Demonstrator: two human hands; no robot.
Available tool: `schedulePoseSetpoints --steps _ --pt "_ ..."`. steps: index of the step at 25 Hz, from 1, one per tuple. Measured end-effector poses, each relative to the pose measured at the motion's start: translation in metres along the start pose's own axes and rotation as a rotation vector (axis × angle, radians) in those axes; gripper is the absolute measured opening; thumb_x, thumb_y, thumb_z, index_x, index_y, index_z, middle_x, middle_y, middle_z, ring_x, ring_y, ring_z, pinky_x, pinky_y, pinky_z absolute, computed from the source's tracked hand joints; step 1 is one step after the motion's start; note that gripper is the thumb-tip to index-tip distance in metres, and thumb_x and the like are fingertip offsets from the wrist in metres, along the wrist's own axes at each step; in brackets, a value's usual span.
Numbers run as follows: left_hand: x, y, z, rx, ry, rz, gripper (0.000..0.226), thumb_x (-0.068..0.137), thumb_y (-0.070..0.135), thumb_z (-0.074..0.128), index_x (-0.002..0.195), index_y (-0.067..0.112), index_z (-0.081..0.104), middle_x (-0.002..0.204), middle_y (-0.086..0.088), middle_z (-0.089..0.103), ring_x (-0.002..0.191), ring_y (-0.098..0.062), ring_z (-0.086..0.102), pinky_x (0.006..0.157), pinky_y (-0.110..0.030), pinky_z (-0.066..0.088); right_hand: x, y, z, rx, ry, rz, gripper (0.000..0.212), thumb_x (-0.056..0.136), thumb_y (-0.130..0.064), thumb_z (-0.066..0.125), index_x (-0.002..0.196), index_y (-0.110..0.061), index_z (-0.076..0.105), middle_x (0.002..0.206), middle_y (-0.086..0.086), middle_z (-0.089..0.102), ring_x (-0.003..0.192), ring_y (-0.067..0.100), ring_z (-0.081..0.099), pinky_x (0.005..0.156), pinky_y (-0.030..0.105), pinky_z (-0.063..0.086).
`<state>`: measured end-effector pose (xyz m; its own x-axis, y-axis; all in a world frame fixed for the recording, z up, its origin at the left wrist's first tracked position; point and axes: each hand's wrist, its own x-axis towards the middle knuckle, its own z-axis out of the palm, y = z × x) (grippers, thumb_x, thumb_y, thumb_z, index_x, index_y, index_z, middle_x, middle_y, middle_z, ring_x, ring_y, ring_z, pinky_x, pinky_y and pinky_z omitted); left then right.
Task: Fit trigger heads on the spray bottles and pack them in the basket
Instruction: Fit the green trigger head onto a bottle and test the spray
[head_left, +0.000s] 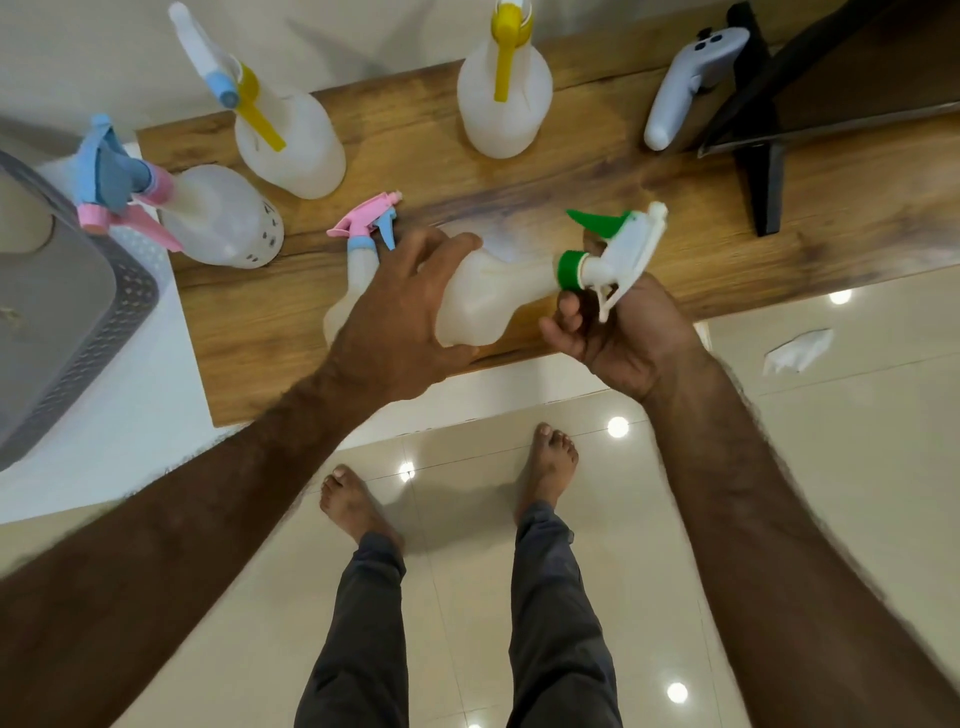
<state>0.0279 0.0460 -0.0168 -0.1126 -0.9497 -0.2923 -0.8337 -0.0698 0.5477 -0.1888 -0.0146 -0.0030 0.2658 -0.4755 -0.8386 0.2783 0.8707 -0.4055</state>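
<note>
Head view: you're holding the translucent white plastic spray bottle sideways just above the wooden plank surface, long axis running left-to-right, neck pointing toward your right. Your left hand is wrapping the fat body, fingers curled over the top. Your right hand is cupping the white trigger head w/ green collar and green nozzle, fingers closing round it at the neck. The collar's sitting at the bottle mouth; can't tell if it's fully threaded. The right hand is nearer the joint, so the twisting probably falls to it. The grey perforated plastic basket is lying well off to your left, nearer the left hand.
</note>
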Motion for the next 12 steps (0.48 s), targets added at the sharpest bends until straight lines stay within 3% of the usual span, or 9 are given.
schedulePoseSetpoints --steps 4,7,10,11,12 --pt "0.005 -0.003 -0.002 0.025 -0.015 -0.067 0.095 0.071 0.037 0.088 0.150 0.021 0.039 0.148 -0.006 0.041 0.135 -0.024 0.044 0.108 -0.052 0.052 -0.001 0.003 -0.009 -0.029 0.027 -0.084 0.045 0.108 -0.042 0.038 0.103 -0.010 0.070 0.081 0.012 0.076 0.067 0.018 0.070 0.063 0.032 0.063" --pt "0.007 -0.004 -0.005 0.008 0.005 -0.086 0.094 0.070 0.032 0.089 0.150 0.020 0.040 0.148 -0.007 0.042 0.134 -0.024 0.043 0.108 -0.051 0.051 -0.006 0.004 -0.012 -0.109 -0.071 -0.174 0.032 0.098 -0.020 0.047 0.117 -0.004 0.067 0.102 0.017 0.075 0.088 0.026 0.071 0.067 0.035 0.062" --pt "0.006 -0.005 -0.001 0.005 0.027 -0.083 0.094 0.070 0.031 0.089 0.149 0.019 0.041 0.148 -0.008 0.042 0.134 -0.025 0.044 0.108 -0.050 0.052 -0.007 0.008 -0.008 -0.296 0.005 -0.333 0.014 0.096 -0.009 0.062 0.106 -0.007 0.071 0.097 0.015 0.074 0.087 0.026 0.069 0.065 0.034 0.062" --pt "0.006 -0.005 0.001 0.011 0.029 -0.082 0.093 0.071 0.031 0.089 0.149 0.019 0.041 0.148 -0.008 0.042 0.134 -0.025 0.044 0.108 -0.050 0.052 -0.007 0.009 -0.004 -0.328 0.049 -0.358 0.012 0.097 -0.016 0.067 0.101 -0.007 0.072 0.093 0.014 0.073 0.084 0.025 0.069 0.065 0.034 0.063" --pt "0.006 -0.004 0.004 0.019 0.032 -0.082 0.094 0.071 0.033 0.089 0.149 0.019 0.040 0.148 -0.008 0.042 0.134 -0.025 0.045 0.108 -0.050 0.052 -0.007 0.010 -0.001 -0.352 0.105 -0.375 0.023 0.096 -0.026 0.070 0.098 -0.004 0.073 0.089 0.013 0.073 0.080 0.024 0.068 0.065 0.034 0.063"
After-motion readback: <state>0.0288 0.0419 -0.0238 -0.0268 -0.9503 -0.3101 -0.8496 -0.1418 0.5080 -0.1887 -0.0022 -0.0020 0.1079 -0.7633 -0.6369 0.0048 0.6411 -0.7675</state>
